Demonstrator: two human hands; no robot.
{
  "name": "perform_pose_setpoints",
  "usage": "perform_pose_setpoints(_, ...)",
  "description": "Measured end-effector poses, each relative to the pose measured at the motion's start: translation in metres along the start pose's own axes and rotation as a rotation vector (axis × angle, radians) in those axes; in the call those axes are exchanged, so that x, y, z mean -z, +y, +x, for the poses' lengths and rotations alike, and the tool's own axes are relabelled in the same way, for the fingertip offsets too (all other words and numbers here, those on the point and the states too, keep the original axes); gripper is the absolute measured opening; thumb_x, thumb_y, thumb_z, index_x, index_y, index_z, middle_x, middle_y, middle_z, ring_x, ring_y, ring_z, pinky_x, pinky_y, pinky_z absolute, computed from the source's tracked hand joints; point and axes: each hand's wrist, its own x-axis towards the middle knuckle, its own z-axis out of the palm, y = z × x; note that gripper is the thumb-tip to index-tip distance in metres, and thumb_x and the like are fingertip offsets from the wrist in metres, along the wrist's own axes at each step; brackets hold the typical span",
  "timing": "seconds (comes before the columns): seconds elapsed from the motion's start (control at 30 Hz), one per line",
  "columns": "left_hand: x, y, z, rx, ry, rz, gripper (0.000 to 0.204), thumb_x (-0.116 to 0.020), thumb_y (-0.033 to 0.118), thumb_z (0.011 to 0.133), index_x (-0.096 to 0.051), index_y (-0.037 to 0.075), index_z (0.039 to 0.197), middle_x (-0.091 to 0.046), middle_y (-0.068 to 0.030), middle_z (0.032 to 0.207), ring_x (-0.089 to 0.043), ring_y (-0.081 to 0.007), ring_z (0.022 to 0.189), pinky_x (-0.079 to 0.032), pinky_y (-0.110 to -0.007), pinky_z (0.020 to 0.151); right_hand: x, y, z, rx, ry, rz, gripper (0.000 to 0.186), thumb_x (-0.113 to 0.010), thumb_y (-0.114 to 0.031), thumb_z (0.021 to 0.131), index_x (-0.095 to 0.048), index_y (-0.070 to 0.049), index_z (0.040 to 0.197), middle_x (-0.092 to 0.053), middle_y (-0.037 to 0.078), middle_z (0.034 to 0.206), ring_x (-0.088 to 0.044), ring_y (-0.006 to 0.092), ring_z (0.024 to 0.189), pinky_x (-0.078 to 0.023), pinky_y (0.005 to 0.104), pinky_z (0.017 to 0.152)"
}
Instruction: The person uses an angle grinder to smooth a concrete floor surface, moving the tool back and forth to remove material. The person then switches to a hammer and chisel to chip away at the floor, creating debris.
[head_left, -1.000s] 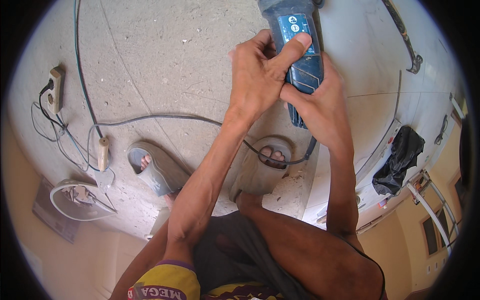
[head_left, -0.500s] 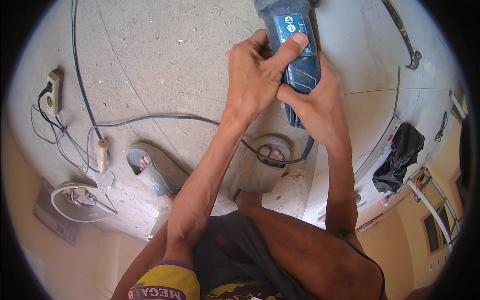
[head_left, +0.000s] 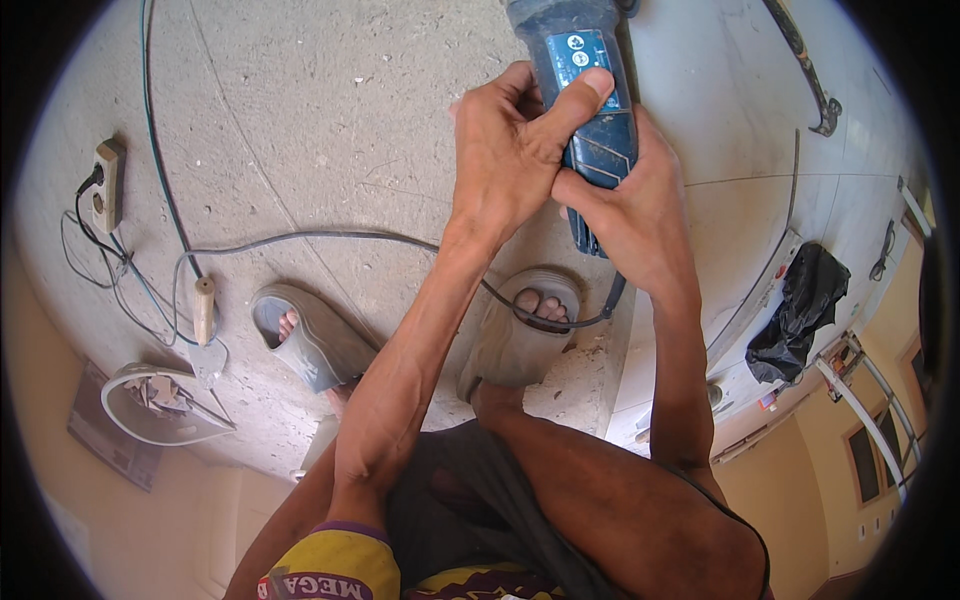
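Note:
A blue angle grinder (head_left: 600, 148) with a dark grey head lies across the upper middle of the view; its front end runs out of the top edge. My left hand (head_left: 508, 150) is closed around the body from the left, thumb pressed on the label side. Lower down, my right hand (head_left: 642, 215) grips the rear of the same body from the right, its thumb crossing near the tail. The left fingers are partly hidden under the tool. A grey power cord (head_left: 400, 237) runs from the grinder's tail past my sandalled feet toward the left.
At the left are an extension socket (head_left: 108, 186) with a plug in it, a wooden-handled trowel (head_left: 205, 310) and a bucket (head_left: 135, 410) holding debris. A hammer (head_left: 805, 65) lies on the pale tiles (head_left: 720, 150) at the upper right. Below it is a black plastic bag (head_left: 800, 315).

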Motion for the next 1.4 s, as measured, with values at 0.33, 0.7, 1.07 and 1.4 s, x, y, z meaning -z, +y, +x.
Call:
perform_pose_setpoints(0.33,-0.001,0.000,-0.002,0.013,0.007,0.010,0.054,-0.090,0.046,0.100,-0.083,-0.008,0.101,-0.077,-0.0117,0.075,-0.071,-0.0129,0.066,-0.058,-0.032,0.060,0.001,0.003,-0.001,0.001,-0.004,0.015,0.064,-0.092,-0.025,0.081,-0.063,0.007,0.127,-0.075,0.018,0.100,-0.077,0.0241,0.076,-0.063,0.0399,0.067)
perform_pose_setpoints(0.7,-0.001,-0.001,-0.006,0.023,0.012,0.005,0.053,-0.091,0.044,0.099,-0.083,-0.008,0.102,-0.076,-0.0100,0.075,-0.069,-0.0116,0.067,-0.056,-0.031,0.059,0.000,0.005,-0.005,-0.009,-0.014,0.030,0.065,-0.092,-0.026,0.081,-0.063,0.007,0.129,-0.075,0.018,0.102,-0.076,0.0240,0.078,-0.064,0.0398,0.069)
perform_pose_setpoints(1.07,-0.002,-0.005,-0.010,0.024,0.016,-0.023,0.054,-0.091,0.045,0.099,-0.082,-0.008,0.097,-0.074,-0.0091,0.072,-0.067,-0.0107,0.064,-0.055,-0.031,0.057,-0.001,0.009,-0.008,-0.020,-0.011,0.031,0.065,-0.092,-0.025,0.081,-0.062,0.006,0.130,-0.075,0.019,0.105,-0.077,0.0255,0.082,-0.064,0.0413,0.072)
perform_pose_setpoints(1.4,0.000,-0.013,-0.012,0.025,0.015,0.028,0.056,-0.091,0.047,0.098,-0.081,-0.008,0.095,-0.073,-0.0089,0.070,-0.066,-0.0105,0.062,-0.053,-0.030,0.056,0.001,0.007,-0.013,-0.067,-0.042,0.044,0.066,-0.092,-0.026,0.081,-0.063,0.006,0.130,-0.076,0.020,0.109,-0.077,0.0285,0.090,-0.064,0.0438,0.080)
